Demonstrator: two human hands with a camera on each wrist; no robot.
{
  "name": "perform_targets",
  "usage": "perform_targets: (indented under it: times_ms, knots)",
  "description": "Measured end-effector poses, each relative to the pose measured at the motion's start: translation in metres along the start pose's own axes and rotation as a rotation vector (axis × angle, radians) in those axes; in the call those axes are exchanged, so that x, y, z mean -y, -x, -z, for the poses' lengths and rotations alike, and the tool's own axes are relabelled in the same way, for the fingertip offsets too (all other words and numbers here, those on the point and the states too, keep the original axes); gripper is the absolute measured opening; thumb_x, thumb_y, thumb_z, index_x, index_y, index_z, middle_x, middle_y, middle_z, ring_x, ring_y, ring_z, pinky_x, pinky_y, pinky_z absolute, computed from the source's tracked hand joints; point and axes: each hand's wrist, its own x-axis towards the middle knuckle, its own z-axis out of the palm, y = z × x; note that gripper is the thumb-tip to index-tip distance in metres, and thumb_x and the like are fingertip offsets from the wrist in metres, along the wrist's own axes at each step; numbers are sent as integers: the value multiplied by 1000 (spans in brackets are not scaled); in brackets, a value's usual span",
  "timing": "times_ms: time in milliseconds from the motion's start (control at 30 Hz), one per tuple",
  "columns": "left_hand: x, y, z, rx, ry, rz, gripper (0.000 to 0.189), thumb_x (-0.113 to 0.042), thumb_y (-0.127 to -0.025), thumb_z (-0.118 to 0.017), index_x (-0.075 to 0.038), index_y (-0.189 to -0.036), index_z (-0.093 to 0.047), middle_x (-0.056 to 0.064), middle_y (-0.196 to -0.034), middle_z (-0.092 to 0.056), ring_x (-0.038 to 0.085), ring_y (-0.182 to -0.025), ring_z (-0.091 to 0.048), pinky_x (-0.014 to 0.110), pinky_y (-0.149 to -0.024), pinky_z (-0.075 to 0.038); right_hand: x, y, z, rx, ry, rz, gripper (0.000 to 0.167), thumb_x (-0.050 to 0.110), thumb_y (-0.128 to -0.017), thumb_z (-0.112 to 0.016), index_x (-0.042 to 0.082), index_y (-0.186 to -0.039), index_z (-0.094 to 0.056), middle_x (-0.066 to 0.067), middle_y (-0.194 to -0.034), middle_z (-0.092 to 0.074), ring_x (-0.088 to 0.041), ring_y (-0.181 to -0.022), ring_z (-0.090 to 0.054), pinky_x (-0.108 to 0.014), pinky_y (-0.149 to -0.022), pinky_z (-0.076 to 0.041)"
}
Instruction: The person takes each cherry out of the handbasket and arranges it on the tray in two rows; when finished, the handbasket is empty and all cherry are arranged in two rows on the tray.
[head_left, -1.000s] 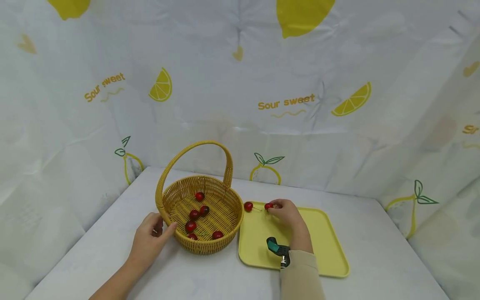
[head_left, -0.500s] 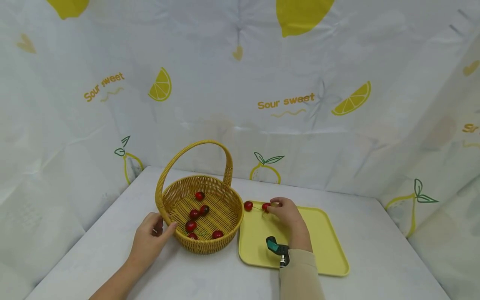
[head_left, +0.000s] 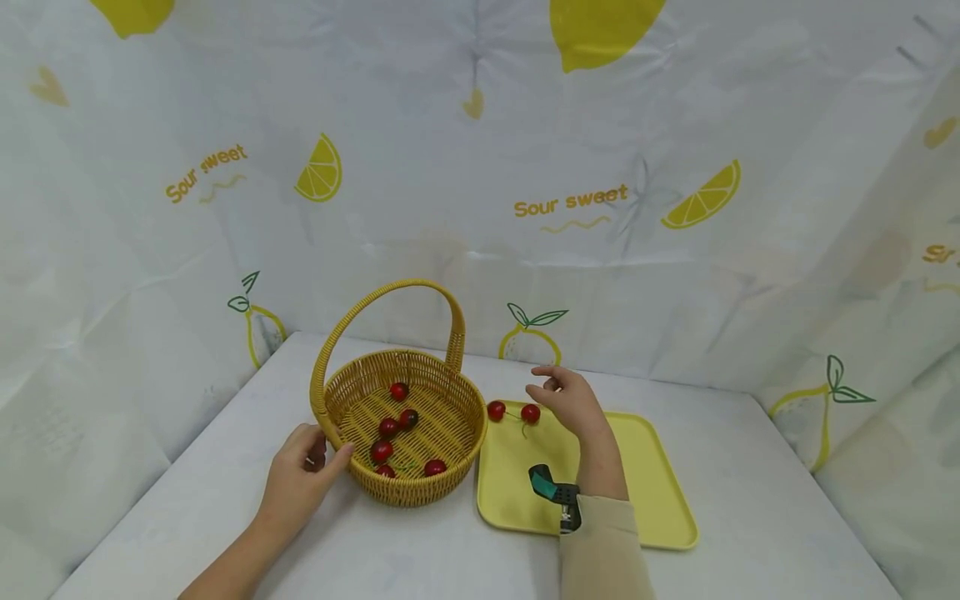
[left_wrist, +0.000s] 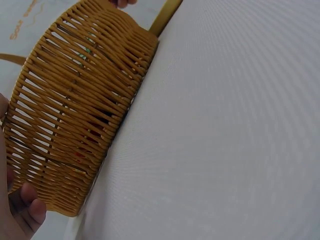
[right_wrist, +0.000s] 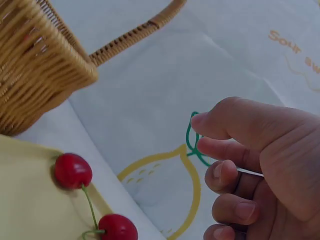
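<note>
A yellow wicker basket (head_left: pixel 408 493) with a tall arched handle stands left of centre, several dark red cherries (head_left: pixel 382 452) lying in it. My left hand (head_left: pixel 300 479) holds its left side near the handle's foot, thumb at the rim; the left wrist view shows curled fingers (left_wrist: pixel 31 200) by the woven wall. Right of the basket, on the yellow tray (head_left: pixel 652 475), two red cherries with green stems lie at the far left corner: one cherry (head_left: pixel 497 410) by the edge, another cherry (head_left: pixel 530 414) beside it. Above the tray's far edge, my right hand (head_left: pixel 572 404) holds nothing, fingers loosely bent.
A white table (head_left: pixel 765 500) bears the basket and tray, which stand close together. Behind and at the sides hangs a white cloth (head_left: pixel 420 192) printed with lemons. A dark wrist camera mount (head_left: pixel 555 492) is on the right wrist, over the tray.
The right hand has let go of one cherry, leaving it beside the other on the tray, and has risen away with its fingers spread. The left hand and basket have stayed put.
</note>
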Motion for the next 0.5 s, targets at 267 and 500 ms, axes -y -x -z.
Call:
perform_targets:
  times_ms: [267, 500]
  knots:
    - [0, 0, 0, 4, 6, 2, 20, -14, -91, -80, -13, -91, -59, 9, -82, -49, 14, -71, -46, 22, -58, -43, 39, 4, -8, 35, -95, 106, 36, 23, -96, -74, 9, -129, -67, -3, -84, -51, -21, -76, -45, -34, -64, -37]
    - [0, 0, 0, -10, 4, -16, 24, -12, -90, -81, -11, -86, -57, 3, -80, -47, 14, -70, -45, 21, -57, -41, 65, 8, -25, 104, -160, 192, 31, 20, -97, -74, 11, -126, -69, -3, -82, -49, -18, -67, -40, -29, -54, -33]
